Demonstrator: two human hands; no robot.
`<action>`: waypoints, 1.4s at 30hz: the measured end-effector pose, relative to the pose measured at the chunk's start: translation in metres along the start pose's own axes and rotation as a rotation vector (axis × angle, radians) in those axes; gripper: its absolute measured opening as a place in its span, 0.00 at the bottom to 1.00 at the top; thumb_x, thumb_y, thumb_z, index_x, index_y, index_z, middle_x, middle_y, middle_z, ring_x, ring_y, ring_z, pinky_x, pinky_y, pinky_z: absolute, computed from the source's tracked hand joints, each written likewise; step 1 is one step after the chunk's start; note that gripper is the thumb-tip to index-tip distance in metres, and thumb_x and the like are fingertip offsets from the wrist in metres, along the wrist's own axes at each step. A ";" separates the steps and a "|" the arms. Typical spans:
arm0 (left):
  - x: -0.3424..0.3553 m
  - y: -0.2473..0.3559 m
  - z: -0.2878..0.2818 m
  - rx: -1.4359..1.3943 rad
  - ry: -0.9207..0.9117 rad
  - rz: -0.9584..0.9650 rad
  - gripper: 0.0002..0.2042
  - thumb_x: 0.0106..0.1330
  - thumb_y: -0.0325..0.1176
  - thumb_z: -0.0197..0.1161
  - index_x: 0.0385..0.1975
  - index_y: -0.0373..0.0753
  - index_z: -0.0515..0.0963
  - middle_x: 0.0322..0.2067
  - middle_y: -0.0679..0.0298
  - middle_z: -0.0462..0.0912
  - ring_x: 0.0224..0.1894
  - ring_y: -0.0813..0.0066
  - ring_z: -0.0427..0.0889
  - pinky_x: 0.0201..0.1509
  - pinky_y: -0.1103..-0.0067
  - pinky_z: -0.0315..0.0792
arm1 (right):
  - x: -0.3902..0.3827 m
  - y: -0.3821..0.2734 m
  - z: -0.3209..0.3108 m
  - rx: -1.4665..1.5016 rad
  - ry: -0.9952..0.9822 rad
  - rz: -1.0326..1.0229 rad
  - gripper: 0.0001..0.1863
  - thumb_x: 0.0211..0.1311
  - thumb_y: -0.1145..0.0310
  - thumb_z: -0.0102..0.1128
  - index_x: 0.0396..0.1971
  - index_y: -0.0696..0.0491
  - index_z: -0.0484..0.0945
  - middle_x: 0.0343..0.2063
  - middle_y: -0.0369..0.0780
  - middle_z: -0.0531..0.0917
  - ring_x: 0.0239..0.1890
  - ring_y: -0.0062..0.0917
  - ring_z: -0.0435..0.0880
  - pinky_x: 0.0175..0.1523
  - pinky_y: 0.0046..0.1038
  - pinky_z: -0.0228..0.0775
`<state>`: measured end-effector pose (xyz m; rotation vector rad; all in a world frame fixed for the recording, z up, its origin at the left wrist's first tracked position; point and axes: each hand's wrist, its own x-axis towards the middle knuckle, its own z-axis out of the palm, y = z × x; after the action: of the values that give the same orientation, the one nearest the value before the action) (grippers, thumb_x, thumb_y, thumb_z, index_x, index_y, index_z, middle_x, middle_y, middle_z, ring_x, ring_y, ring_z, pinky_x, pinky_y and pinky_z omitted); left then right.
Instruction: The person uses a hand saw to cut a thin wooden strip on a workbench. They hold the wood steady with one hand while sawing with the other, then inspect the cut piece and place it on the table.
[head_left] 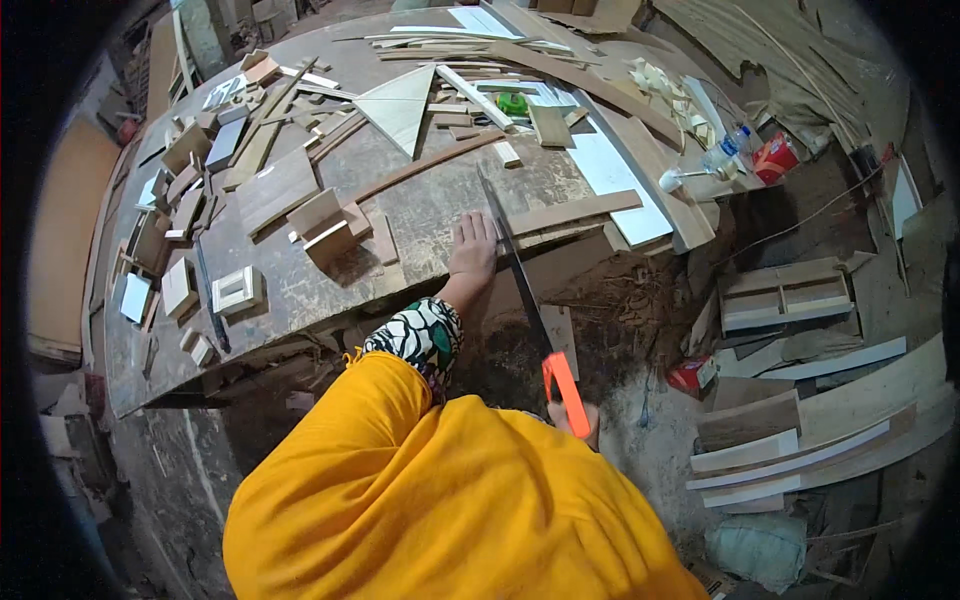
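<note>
Handsaw (528, 295): my right grip (592, 424), partly hidden, seemingly wrapped round its orange handle (567, 395); left grip (474, 245) outstretched flat beside long dark blade (516, 260).

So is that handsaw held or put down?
Held: the right hand grips the orange handle of the handsaw, whose dark blade reaches over the edge of the worktable.

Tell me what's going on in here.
Someone in a yellow top has a handsaw by its orange handle in the right hand. The blade points away from the body, over the near edge of a cluttered workbench, by the end of a wooden strip. The left hand lies palm down beside the blade. Whether the teeth are in the wood, I can't tell.
</note>
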<state>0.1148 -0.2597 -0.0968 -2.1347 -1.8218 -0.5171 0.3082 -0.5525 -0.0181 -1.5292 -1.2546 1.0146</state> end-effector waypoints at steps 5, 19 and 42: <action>-0.002 0.000 -0.005 -0.017 -0.052 0.000 0.22 0.61 0.30 0.48 0.55 0.29 0.63 0.58 0.47 0.65 0.63 0.51 0.62 0.64 0.64 0.59 | 0.068 -0.009 0.023 -0.140 -0.035 -0.163 0.15 0.57 0.69 0.62 0.16 0.59 0.71 0.11 0.34 0.67 0.15 0.17 0.64 0.21 0.27 0.56; 0.000 0.001 -0.005 0.061 -0.020 0.021 0.21 0.61 0.33 0.49 0.54 0.32 0.67 0.58 0.48 0.65 0.61 0.53 0.65 0.62 0.64 0.61 | 0.114 -0.007 0.034 0.031 -0.145 -0.198 0.16 0.57 0.67 0.62 0.16 0.59 0.70 0.12 0.35 0.69 0.16 0.19 0.67 0.22 0.26 0.60; -0.002 -0.004 0.001 -0.010 0.015 0.001 0.23 0.60 0.32 0.50 0.55 0.30 0.64 0.58 0.46 0.65 0.60 0.50 0.66 0.61 0.64 0.63 | 0.072 -0.016 0.005 0.044 -0.139 -0.137 0.16 0.56 0.70 0.63 0.15 0.57 0.69 0.10 0.32 0.66 0.14 0.15 0.62 0.20 0.25 0.55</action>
<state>0.1108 -0.2600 -0.0987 -2.1325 -1.8136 -0.5419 0.3106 -0.4790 -0.0084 -1.3383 -1.4043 1.0658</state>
